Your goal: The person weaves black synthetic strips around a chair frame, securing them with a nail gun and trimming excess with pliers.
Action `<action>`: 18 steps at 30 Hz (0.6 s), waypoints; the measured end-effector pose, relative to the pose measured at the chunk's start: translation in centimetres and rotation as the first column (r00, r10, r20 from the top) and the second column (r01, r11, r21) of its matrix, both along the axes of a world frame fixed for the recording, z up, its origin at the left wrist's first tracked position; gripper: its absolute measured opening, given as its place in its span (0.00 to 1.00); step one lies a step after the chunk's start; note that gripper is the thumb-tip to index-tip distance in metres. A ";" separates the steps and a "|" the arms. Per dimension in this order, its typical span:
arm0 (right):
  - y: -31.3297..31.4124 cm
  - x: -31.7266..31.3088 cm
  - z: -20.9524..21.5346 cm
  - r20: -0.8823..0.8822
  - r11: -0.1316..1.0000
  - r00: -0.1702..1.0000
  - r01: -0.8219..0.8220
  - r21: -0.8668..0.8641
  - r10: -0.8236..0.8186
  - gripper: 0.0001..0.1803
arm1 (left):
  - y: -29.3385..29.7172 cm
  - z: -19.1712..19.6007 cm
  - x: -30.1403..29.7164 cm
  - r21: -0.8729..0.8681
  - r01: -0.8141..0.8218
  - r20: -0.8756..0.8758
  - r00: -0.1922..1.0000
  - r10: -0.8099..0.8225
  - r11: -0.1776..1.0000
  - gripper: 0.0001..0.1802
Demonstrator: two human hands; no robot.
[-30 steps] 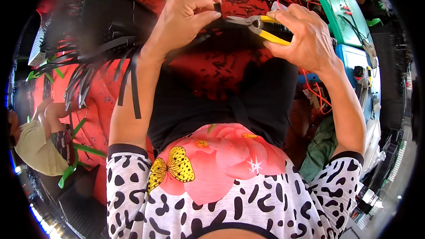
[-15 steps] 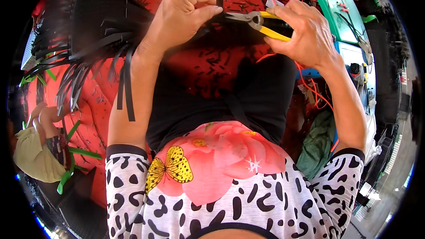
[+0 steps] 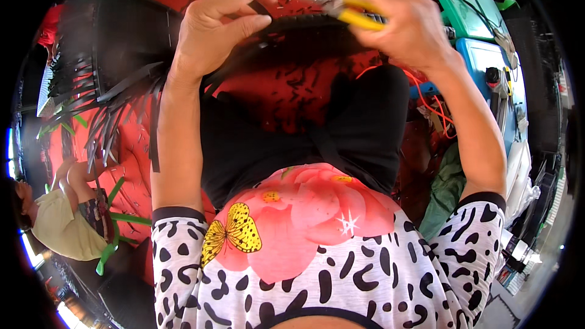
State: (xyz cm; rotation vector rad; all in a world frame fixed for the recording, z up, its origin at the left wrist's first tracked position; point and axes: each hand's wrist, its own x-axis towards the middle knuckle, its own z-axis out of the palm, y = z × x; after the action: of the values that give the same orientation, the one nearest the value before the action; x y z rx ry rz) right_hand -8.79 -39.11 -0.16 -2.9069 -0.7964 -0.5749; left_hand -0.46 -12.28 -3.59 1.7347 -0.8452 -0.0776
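Observation:
My left hand (image 3: 210, 31) is up at the top centre, thumb and fingers curled around a short black strip (image 3: 259, 8). My right hand (image 3: 405, 24) grips yellow-handled snips (image 3: 359, 15); their pointed metal blades aim left toward my left hand, apart from the strip. Motion smears both blades and hand. Beside and behind my left forearm stands a black woven piece (image 3: 131, 36). Its loose flat black strips (image 3: 119, 109) fan out and hang down, one lying along my forearm. A dark curved band of it seems to run under both hands.
Black offcuts litter the red floor (image 3: 292, 94). At right are a green table (image 3: 460, 9), a blue-edged box (image 3: 484, 64), red cord (image 3: 439, 119) and a dark green cloth (image 3: 443, 192). Another person (image 3: 67, 222) sits at far left near green stool legs (image 3: 131, 218).
My left hand has moved left and slightly down. The snips have lifted and swung away from the strip, blurred now. The black woven piece has shifted left and lower with its strips.

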 end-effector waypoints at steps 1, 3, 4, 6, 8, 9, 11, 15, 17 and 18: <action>-1.9 -0.8 -0.2 0.033 0.988 0.993 0.112 0.110 -0.116 0.21 | 0.6 -0.1 0.1 0.000 0.107 0.013 0.994 -0.107 0.994 0.03; -7.2 -3.1 -0.7 0.004 0.904 0.931 0.353 0.243 -0.365 0.23 | 0.5 -0.2 -0.2 -0.015 0.243 -0.002 0.970 -0.243 0.970 0.03; -10.6 -4.9 -0.9 -0.046 0.838 0.873 0.480 0.261 -0.486 0.25 | 0.6 0.0 -0.2 -0.014 0.241 -0.003 0.970 -0.241 0.970 0.03; -17.3 -9.2 -1.9 -0.075 0.656 0.675 0.733 0.179 -0.734 0.28 | 0.8 0.4 0.2 0.121 0.374 0.149 0.909 -0.389 0.920 0.05; -24.9 -13.6 -3.5 -0.033 0.447 0.446 0.894 -0.012 -0.894 0.33 | 0.9 1.0 -0.4 0.167 0.370 0.161 0.904 -0.395 0.914 0.09; -28.8 -15.9 -4.2 -0.037 0.310 0.308 0.948 -0.071 -0.951 0.34 | 0.8 1.2 -0.8 0.202 0.373 0.174 0.896 -0.408 0.905 0.14; -35.4 -20.7 -5.3 -0.011 0.087 0.087 0.984 -0.154 -0.996 0.37 | 1.0 0.7 -1.8 0.057 0.328 0.149 0.931 -0.333 0.943 0.22; -45.8 -26.3 -9.0 0.097 -0.068 -0.046 0.971 -0.229 -0.994 0.42 | 1.8 -0.7 -3.3 -0.095 0.200 0.157 0.970 -0.184 0.975 0.45; -41.0 -22.3 -8.5 0.146 -0.096 -0.058 0.959 -0.268 -0.988 0.45 | 2.5 -1.1 -5.1 -0.145 0.113 0.137 0.986 -0.094 0.983 0.47; -41.5 -22.4 -8.4 0.148 -0.099 -0.059 0.955 -0.278 -0.987 0.45 | 2.5 -1.3 -5.4 -0.148 0.114 0.126 0.987 -0.096 0.982 0.47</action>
State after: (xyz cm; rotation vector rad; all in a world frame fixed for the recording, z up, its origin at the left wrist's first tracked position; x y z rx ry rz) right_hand -31.16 -80.61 -8.52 -3.1280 1.8204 -0.2347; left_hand -5.88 -9.76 -4.93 1.5606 -1.0045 0.0205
